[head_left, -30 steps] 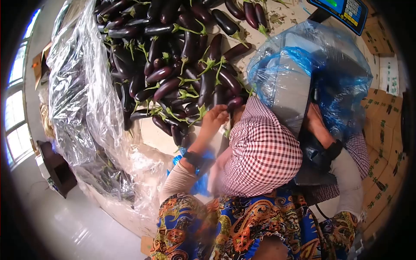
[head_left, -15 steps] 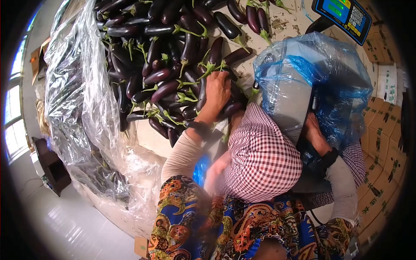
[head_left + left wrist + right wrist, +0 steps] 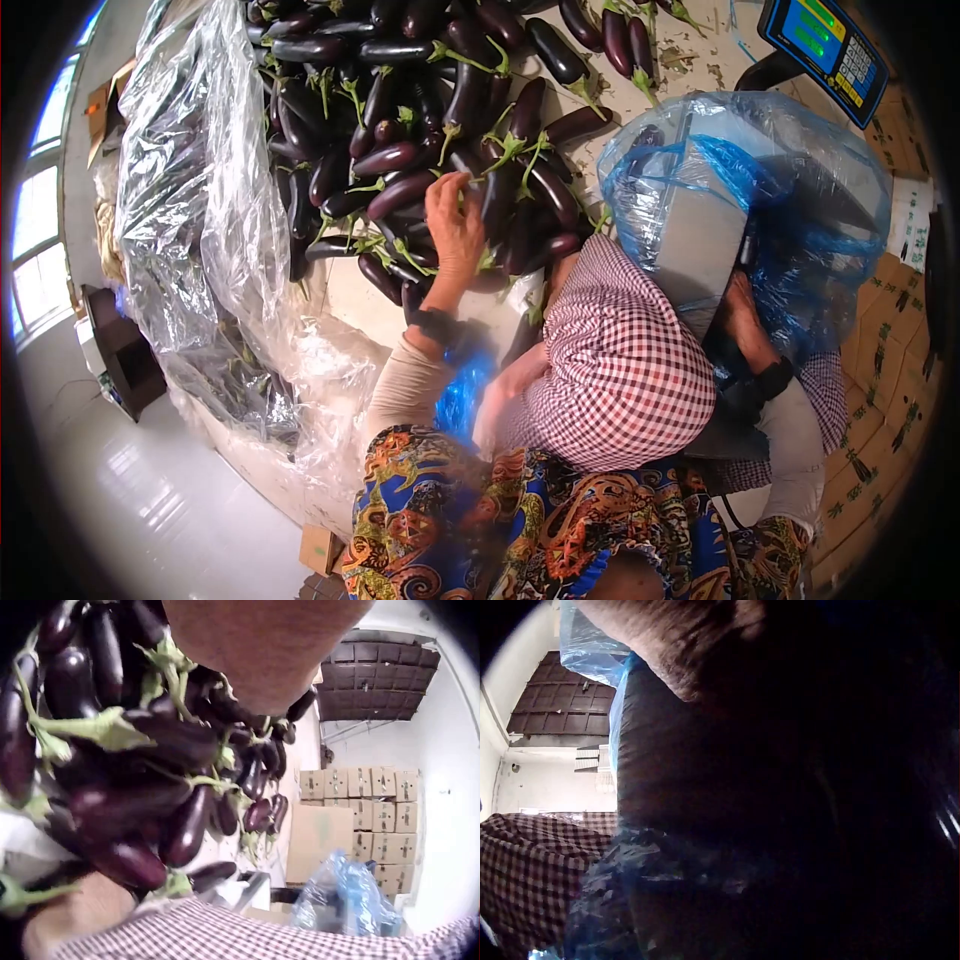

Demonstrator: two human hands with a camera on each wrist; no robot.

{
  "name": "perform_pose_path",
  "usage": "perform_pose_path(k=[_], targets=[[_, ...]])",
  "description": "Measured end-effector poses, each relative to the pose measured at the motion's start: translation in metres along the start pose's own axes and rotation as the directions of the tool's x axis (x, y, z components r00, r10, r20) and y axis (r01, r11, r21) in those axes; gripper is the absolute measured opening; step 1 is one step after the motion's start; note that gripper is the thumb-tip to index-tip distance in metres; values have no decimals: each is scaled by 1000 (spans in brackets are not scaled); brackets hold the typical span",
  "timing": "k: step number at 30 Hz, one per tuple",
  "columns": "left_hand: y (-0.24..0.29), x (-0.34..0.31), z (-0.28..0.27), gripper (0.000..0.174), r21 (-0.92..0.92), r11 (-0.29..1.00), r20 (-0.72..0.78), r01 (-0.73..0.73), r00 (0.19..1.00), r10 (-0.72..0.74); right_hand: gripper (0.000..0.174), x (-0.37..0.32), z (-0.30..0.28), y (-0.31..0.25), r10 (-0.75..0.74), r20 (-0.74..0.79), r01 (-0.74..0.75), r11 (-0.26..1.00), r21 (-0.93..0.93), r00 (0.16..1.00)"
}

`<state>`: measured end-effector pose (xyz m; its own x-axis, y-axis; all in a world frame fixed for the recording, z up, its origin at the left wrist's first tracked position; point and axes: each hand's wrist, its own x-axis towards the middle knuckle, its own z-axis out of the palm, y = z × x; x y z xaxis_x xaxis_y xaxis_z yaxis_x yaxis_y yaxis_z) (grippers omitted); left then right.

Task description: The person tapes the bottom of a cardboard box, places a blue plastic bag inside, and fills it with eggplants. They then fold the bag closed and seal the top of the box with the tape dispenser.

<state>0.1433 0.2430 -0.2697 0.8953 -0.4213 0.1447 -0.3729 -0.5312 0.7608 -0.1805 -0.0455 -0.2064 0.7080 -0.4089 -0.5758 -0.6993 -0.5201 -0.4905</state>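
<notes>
A large heap of dark purple eggplants (image 3: 380, 120) with green stems covers the tabletop. My left hand (image 3: 455, 230) hovers over its near side, fingers loosely bent and spread, fingertips close by a reddish-purple eggplant (image 3: 402, 195). In the left wrist view this hand (image 3: 262, 645) fills the top, its fingers out of sight. To the right, my right hand (image 3: 742, 315) reaches into a box lined with a thin blue plastic bag (image 3: 810, 230). Its fingers are hidden there. The right wrist view shows part of that hand (image 3: 682, 645) above the dark interior; what it holds I cannot tell.
Clear plastic sheeting (image 3: 165, 220) covers more eggplants on the left. A scale display (image 3: 825, 50) stands at the far right, beside printed cardboard boxes (image 3: 875, 390). Red-and-white checked cloth (image 3: 630, 370) bulges up between my arms, with bare skin (image 3: 515, 385) beside it.
My left hand first reached forward and right onto the eggplants, then drew back to the left. The right hand stays inside the bag-lined box. The head view has shifted slightly.
</notes>
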Motion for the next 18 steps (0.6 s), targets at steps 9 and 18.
perform_pose_path(k=[9,18], targets=[[-98,9,-62,42,298,953,-154,60,988,-14,33,28,51,106,30,77,-34,997,62,997],[-23,-48,29,67,468,859,227,-208,968,110,33,27,44,85,460,17,-338,626,703,888]])
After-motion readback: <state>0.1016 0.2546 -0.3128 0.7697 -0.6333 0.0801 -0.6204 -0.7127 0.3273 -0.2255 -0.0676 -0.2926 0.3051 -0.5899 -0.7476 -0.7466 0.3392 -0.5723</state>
